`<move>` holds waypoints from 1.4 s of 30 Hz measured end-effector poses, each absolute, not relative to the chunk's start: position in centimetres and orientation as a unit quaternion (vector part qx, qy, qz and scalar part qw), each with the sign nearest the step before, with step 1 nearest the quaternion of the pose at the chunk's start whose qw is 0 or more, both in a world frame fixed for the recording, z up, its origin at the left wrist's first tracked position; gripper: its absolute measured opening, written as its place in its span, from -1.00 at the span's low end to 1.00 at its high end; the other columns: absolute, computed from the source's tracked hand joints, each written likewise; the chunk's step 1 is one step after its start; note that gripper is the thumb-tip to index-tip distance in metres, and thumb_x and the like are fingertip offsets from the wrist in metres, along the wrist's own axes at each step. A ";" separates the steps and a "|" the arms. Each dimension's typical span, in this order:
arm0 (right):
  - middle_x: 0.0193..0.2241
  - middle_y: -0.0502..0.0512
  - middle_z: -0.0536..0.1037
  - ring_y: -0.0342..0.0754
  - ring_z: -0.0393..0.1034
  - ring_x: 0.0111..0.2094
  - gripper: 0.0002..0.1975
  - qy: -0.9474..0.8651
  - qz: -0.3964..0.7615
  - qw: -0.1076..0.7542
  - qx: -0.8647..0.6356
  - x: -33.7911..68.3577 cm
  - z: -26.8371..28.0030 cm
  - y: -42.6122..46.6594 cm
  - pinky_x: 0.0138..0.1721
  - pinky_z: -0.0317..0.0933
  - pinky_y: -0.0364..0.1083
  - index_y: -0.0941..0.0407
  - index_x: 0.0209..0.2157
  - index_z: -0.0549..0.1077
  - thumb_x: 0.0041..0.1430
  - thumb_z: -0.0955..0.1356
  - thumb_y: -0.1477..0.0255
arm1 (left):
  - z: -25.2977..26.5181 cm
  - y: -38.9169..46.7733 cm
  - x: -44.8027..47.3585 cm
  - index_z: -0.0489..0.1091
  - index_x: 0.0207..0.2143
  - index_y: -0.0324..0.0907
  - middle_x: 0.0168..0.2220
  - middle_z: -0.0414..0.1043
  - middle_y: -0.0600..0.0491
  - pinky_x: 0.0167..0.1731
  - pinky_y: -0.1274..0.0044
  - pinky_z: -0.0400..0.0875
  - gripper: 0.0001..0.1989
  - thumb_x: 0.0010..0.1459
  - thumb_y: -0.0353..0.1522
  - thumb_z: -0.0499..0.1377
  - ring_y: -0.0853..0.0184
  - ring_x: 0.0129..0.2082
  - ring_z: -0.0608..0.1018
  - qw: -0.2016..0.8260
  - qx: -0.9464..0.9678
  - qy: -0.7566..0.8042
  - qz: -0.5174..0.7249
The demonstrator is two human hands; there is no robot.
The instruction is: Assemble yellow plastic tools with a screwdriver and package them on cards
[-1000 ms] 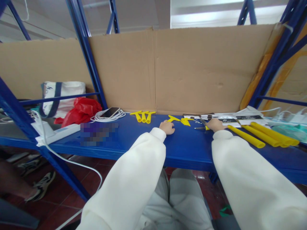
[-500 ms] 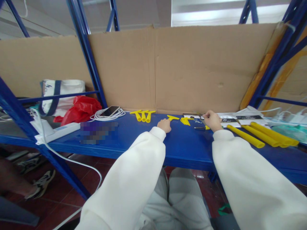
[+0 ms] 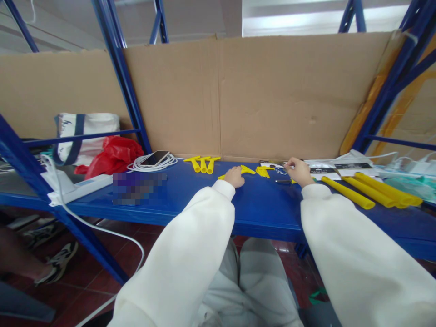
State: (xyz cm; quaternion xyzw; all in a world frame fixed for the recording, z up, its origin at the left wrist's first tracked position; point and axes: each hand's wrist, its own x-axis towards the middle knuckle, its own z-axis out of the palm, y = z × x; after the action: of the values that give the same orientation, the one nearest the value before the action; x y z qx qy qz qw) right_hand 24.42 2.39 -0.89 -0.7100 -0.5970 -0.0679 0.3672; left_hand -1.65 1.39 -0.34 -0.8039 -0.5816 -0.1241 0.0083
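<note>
My left hand (image 3: 234,176) is closed around a yellow T-shaped plastic piece (image 3: 248,170) lying sideways. Its crossbar sticks out past the fingers on the right and its stem end shows at the left. My right hand (image 3: 298,171) has thumb and fingertips pinched together near small metal bits (image 3: 279,172), perhaps screws; whatever is in the pinch is too small to make out. Between the hands lie small flat yellow pieces (image 3: 263,172). A dark tool with a yellow end (image 3: 283,181), seemingly a screwdriver, rests just below the right fingers.
Several yellow T-shaped pieces (image 3: 203,165) stand to the left on the blue shelf (image 3: 262,209). Yellow tubes (image 3: 347,192) lie at the right, before white packages (image 3: 354,167). Coiled white cable (image 3: 136,165), a phone (image 3: 158,157) and a red bag (image 3: 119,154) sit left. Cardboard (image 3: 272,100) closes the back.
The yellow T-shaped piece has turned in my left hand, so its stem now shows at the left. My right hand has shifted slightly left, over the small metal bits.
</note>
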 end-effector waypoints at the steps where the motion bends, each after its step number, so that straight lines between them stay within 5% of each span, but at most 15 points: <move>1: -0.29 0.15 0.59 0.16 0.42 -0.11 -0.87 -0.599 -0.068 0.364 -0.709 24.4 -0.9 2.4 -0.08 0.24 0.10 0.06 -0.47 0.40 0.15 0.31 0.35 | -0.4 1.5 -1.6 0.27 0.21 -0.19 0.23 0.32 -0.10 0.18 0.47 0.24 -0.52 0.23 -0.42 0.03 0.21 0.23 0.37 0.005 -0.815 -0.569 -0.107; 7: -0.35 0.13 0.61 0.12 0.47 -0.21 -0.86 -0.644 -0.064 0.385 -0.658 24.8 -1.3 2.8 -0.13 0.27 0.04 0.07 -0.51 0.43 0.10 0.34 0.36 | -0.7 1.2 -1.8 0.24 0.26 -0.13 0.22 0.35 -0.12 0.15 0.33 0.29 -0.51 0.28 -0.37 0.03 0.13 0.20 0.42 0.014 -0.808 -0.582 -0.093; 14: -0.47 0.10 0.60 0.03 0.48 -0.33 -0.84 -0.711 0.017 0.463 -0.529 23.3 -1.3 2.8 -0.17 0.32 -0.02 0.10 -0.55 0.48 0.03 0.36 0.35 | -0.8 1.3 -1.4 0.46 0.08 -0.13 0.09 0.48 -0.09 0.08 0.47 0.34 -0.62 0.21 -0.40 0.16 0.17 0.11 0.50 -0.027 -0.793 -0.582 -0.178; 28: -0.58 0.01 0.54 -0.08 0.39 -0.47 -0.90 -0.653 0.192 0.435 -0.590 21.1 -0.9 1.9 -0.35 0.25 -0.14 0.14 -0.60 0.53 -0.08 0.40 0.45 | -0.4 0.9 -1.0 0.48 -0.01 -0.16 -0.01 0.48 -0.07 0.02 0.49 0.39 -0.69 0.18 -0.45 0.19 0.22 0.01 0.53 -0.057 -0.785 -0.548 -0.282; 42: -0.58 0.05 0.53 -0.02 0.42 -0.41 -0.89 -0.564 0.140 0.561 -0.589 21.4 -0.2 1.5 -0.24 0.28 -0.06 0.13 -0.59 0.49 -0.06 0.36 0.44 | -0.3 0.9 -1.0 0.48 -0.03 -0.20 0.00 0.52 -0.12 0.01 0.46 0.41 -0.67 0.14 -0.50 0.18 0.18 0.03 0.54 -0.063 -0.786 -0.562 -0.249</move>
State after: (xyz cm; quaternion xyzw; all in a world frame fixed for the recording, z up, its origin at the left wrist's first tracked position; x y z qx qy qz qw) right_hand 21.39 1.53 -0.23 -0.5889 -0.5644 0.1398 0.5613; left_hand -1.04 0.86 -0.35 -0.7864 -0.5620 -0.2487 -0.0625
